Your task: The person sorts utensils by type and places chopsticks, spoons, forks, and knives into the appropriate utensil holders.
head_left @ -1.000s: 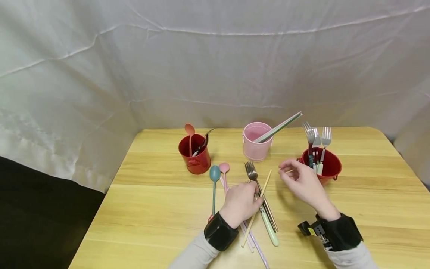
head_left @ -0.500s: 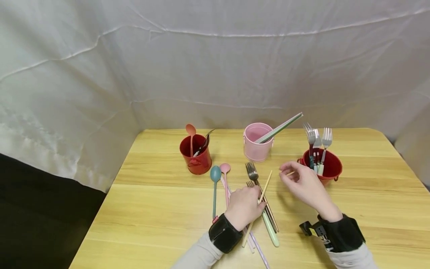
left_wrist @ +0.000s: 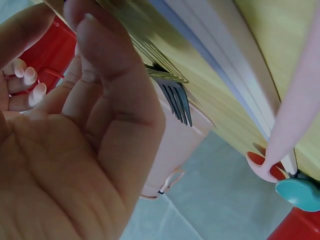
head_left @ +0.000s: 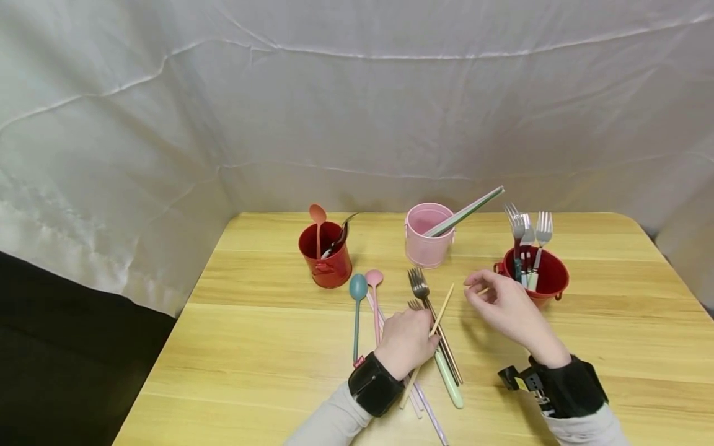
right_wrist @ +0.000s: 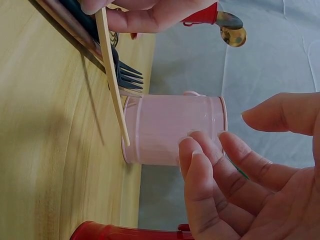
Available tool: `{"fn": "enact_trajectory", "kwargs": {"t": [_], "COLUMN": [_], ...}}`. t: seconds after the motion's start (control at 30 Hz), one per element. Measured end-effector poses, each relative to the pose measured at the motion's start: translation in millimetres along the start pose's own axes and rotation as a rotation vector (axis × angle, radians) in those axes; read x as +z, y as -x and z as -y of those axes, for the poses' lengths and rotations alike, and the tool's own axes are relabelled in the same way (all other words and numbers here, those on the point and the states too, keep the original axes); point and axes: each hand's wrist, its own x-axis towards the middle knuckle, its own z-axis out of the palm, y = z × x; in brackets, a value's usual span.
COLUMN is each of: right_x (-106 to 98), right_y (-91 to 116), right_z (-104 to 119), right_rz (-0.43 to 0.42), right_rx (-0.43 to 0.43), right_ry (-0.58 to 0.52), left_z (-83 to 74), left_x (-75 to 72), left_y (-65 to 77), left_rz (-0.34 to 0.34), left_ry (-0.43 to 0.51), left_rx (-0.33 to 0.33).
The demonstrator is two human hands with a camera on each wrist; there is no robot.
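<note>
We are pinching one wooden chopstick (head_left: 444,308), left hand (head_left: 406,341); hovering one right hand (head_left: 510,310), relaxed, near red bucket (head_left: 553,272) of forks (head_left: 543,228).

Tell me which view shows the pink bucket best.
The head view: the pink bucket appears whole there, its mouth visible, chopsticks leaning out. The right wrist view shows it sideways, partly behind the right hand; the left wrist view, only part, behind the left hand.

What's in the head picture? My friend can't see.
A left hand pinches a pale chopstick among spoons and forks on a table; the right hand hovers beside a red bucket of cutlery. Behind: a pink bucket, another red bucket.
</note>
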Motion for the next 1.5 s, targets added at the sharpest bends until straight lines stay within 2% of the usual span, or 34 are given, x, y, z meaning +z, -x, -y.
{"fn": "enact_trajectory", "kwargs": {"t": [0.27,0.53,0.67,0.87,1.13,1.5], "right_x": [1.2,-0.9,-4.1,-6.6,-8.2,-9.1], "right_y": [-0.4,0.1,1.3,2.6,2.4,4.5], "right_z": [-1.7,-0.3,0.5,2.5,4.6,4.8], "right_rz": [0.0,-0.008,-0.012,-0.011,-0.026,-0.037], "right_rx": [-0.009,-0.01,0.001,0.003,-0.005,-0.015], "right_ry": [-0.005,-0.006,-0.016,-0.038,-0.054,-0.096], "left_z": [0.0,2.4,5.9,12.0,18.0,22.2], "left_x": [0.7,-2.9,-9.7,-20.7,-32.3,-40.6], "left_y": [-2.4,-2.7,-2.7,-2.4,-2.4,-4.0], "left_rz": [0.043,0.065,0.052,0.007,0.001,-0.105], "left_ry": [0.019,0.094,0.158,0.199,0.28,0.32], "left_rx": [-0.012,0.012,0.032,0.059,0.024,0.056]}}
